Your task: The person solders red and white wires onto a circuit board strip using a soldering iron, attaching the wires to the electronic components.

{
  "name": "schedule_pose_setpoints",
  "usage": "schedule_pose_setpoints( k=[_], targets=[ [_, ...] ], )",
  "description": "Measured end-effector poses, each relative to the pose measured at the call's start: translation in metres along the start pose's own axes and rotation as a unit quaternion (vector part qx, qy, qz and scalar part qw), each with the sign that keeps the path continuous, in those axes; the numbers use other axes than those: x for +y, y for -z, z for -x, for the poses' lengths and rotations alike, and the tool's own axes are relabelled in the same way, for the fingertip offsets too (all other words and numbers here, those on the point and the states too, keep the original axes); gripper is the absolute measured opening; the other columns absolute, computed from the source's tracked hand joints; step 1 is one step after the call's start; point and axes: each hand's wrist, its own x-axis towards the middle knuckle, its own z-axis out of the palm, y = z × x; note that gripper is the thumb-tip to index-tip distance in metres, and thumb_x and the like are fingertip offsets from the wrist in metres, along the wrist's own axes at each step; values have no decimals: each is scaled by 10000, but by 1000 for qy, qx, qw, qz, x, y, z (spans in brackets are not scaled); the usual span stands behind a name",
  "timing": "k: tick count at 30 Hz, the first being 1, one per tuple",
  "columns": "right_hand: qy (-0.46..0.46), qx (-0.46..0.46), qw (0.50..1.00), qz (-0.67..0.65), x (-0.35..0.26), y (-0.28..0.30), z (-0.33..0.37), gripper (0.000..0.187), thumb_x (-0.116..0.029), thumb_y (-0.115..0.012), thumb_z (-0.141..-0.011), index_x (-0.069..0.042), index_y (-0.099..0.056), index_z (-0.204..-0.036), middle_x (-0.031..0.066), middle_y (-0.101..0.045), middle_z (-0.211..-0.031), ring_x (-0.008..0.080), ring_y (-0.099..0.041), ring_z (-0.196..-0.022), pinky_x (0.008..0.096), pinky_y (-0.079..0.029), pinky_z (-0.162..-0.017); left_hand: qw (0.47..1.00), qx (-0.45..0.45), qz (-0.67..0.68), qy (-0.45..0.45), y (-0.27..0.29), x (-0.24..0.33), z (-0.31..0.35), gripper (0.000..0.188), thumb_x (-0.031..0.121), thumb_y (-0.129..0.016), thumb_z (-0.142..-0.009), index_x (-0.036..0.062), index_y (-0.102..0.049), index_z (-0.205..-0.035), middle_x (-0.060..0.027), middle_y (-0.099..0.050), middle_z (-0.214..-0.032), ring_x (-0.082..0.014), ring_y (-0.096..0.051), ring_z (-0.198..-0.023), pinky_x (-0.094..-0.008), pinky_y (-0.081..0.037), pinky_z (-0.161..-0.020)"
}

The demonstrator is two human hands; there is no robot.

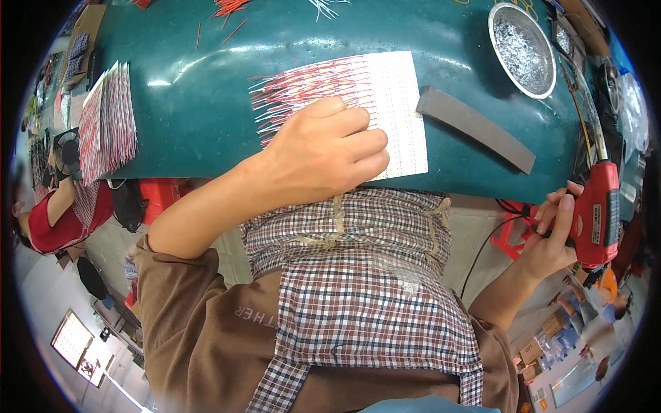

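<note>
A white panel (399, 113) with rows of small marks lies on the green tabletop, with many red and white wires (310, 79) running along its left part and sticking out past its left edge. Curled into a fist, my left hand (334, 148) rests over the wires and the panel's near part; whatever its fingertips pinch is hidden beneath. At the right edge of the table my right hand (554, 230) grips a red soldering gun (596, 217), its metal shaft pointing away from me.
A dark grey bar (476, 129) lies right of the panel. Beyond it stands a metal bowl (523, 51) holding silvery bits. A stack of wired panels (109, 124) sits at the left, near another person (62, 213). Loose red wires (229, 8) lie at the far edge.
</note>
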Motion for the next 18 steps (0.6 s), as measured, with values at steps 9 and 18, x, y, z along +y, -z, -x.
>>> schedule_pose_setpoints(
  k=[9, 18],
  targets=[
    [18, -4, 1000, 9, -7, -3, -7, 201, -31, -554, -882, 83, -560, -1048, 130, -599, -768, 44, -356, -426, 208, -333, -452, 1000, 6, 3, -1, 1, 2, -2, 185, 167, -631, -678, 113, -635, -855, 37, -584, -834, -117, -527, -715, -278, -372, -583],
    [28, -1, 999, 15, -8, 3, -18, 218, -24, -525, -899, 92, -546, -1083, 130, -598, -810, 52, -342, -450, 213, -322, -473, 1000, 0, 14, 3, 2, 2, -5, 158, 158, -623, -662, 101, -597, -807, 26, -581, -836, -119, -527, -710, -273, -381, -584]
  ],
)
